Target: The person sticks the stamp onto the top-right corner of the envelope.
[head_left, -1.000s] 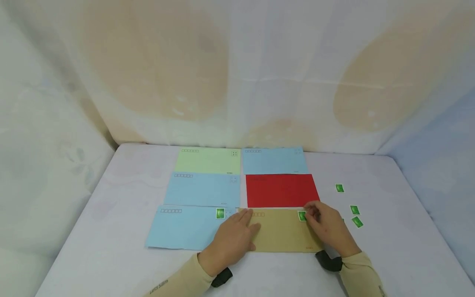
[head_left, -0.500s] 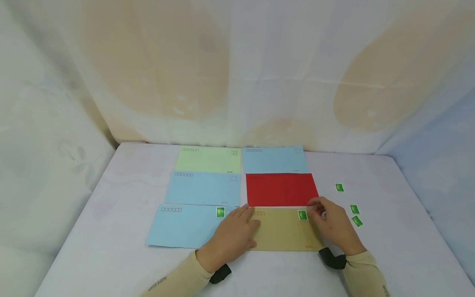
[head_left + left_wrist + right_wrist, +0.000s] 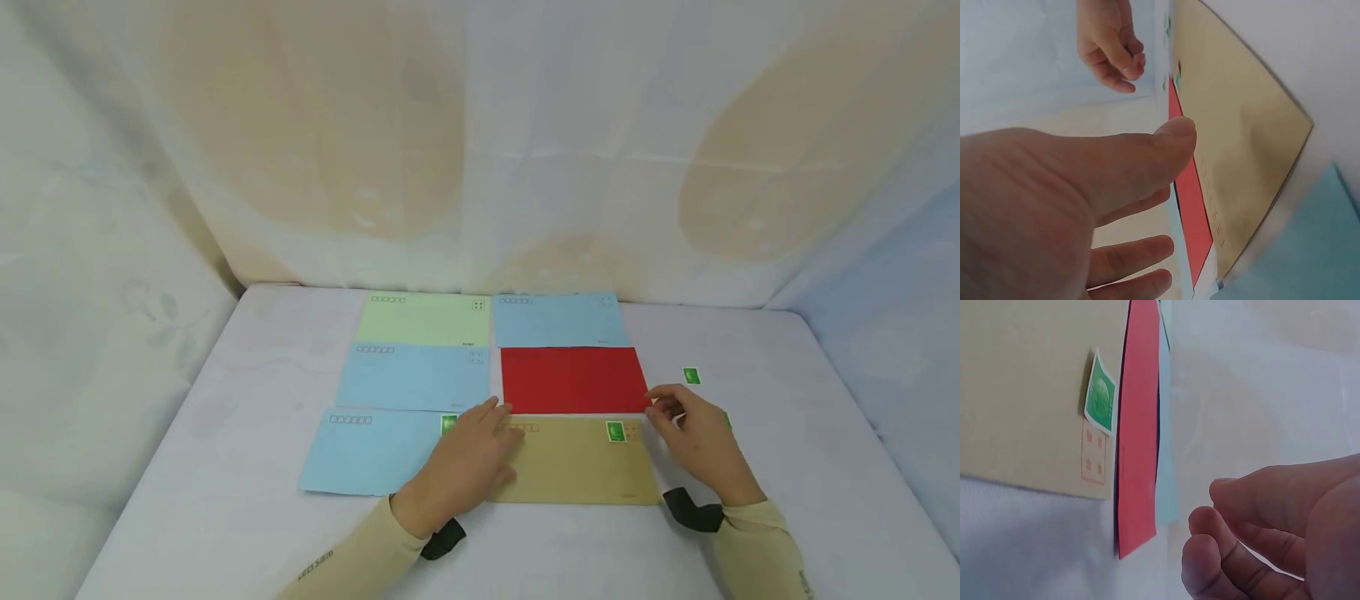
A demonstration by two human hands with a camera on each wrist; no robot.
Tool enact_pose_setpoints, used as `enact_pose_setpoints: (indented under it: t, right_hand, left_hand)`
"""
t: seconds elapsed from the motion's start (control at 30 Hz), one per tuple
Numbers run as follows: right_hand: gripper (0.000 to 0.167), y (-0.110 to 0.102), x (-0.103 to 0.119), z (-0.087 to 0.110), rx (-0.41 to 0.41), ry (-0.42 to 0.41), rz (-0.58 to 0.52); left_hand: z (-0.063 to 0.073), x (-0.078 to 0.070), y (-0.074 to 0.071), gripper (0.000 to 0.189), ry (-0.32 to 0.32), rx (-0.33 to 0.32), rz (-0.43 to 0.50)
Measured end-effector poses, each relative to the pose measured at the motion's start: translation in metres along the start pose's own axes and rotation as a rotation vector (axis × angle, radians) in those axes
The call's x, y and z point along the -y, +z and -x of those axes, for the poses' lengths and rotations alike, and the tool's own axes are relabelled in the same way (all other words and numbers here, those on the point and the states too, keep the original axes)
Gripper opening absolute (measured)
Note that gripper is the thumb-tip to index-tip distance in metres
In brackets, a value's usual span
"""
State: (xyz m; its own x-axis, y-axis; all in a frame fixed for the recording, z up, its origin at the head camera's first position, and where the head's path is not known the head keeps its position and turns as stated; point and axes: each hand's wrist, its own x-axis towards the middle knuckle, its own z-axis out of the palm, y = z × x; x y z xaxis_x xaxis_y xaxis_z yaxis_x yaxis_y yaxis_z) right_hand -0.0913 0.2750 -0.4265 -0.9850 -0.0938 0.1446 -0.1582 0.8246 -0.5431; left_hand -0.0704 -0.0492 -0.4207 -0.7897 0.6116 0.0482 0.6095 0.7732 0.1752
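Note:
My left hand [image 3: 467,462] is over the left end of the tan envelope [image 3: 577,467], fingers extended and holding nothing. In the left wrist view its thumb [image 3: 1175,134] is straight, overlapping the tan and red envelopes. A green stamp [image 3: 617,431] lies on the tan envelope, left of the printed stamp box; in the right wrist view the same stamp [image 3: 1101,397] has a raised edge. Just right of that envelope, my right hand [image 3: 701,437] has loosely bent fingers with nothing between them. Another stamp [image 3: 448,423] on the near blue envelope [image 3: 367,458] is partly hidden by my left hand.
Behind lie a red envelope [image 3: 573,381], two blue envelopes [image 3: 412,379] [image 3: 558,322] and a pale green envelope [image 3: 423,321]. A loose stamp [image 3: 692,376] is on the white table [image 3: 810,483]; another stamp [image 3: 727,421] peeks out behind my right hand. Curtains surround the table's back and sides.
My right hand has moved right, away from the stamp on the tan envelope, uncovering the printed box and hiding loose stamps. My left hand has shifted slightly, covering part of the blue envelope's stamp.

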Motion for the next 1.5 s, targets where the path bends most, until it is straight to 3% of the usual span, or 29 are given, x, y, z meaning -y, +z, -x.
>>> enact_pose_setpoints:
  t: [0.4, 0.73, 0.9, 1.23, 1.5]
  right_hand:
    - [0.022, -0.012, -0.014, -0.009, -0.083, -0.008, 0.031]
    - [0.028, -0.014, -0.027, -0.019, -0.040, 0.108, 0.057]
    - [0.028, -0.017, -0.034, -0.025, -0.051, 0.121, 0.041]
    - [0.034, -0.022, -0.044, -0.034, -0.034, 0.170, 0.062]
    - [0.033, -0.025, -0.051, -0.040, -0.049, 0.172, 0.065]
  left_hand:
    - [0.002, 0.023, -0.010, 0.045, -0.084, -0.076, 0.081]
    - [0.005, 0.040, -0.023, 0.046, -0.134, -0.145, 0.141]
    - [0.006, 0.053, -0.025, 0.045, -0.172, -0.178, 0.161]
    - [0.009, 0.068, -0.029, 0.046, -0.268, -0.157, 0.199]
    - [0.010, 0.080, -0.027, 0.045, -0.293, -0.173, 0.198]
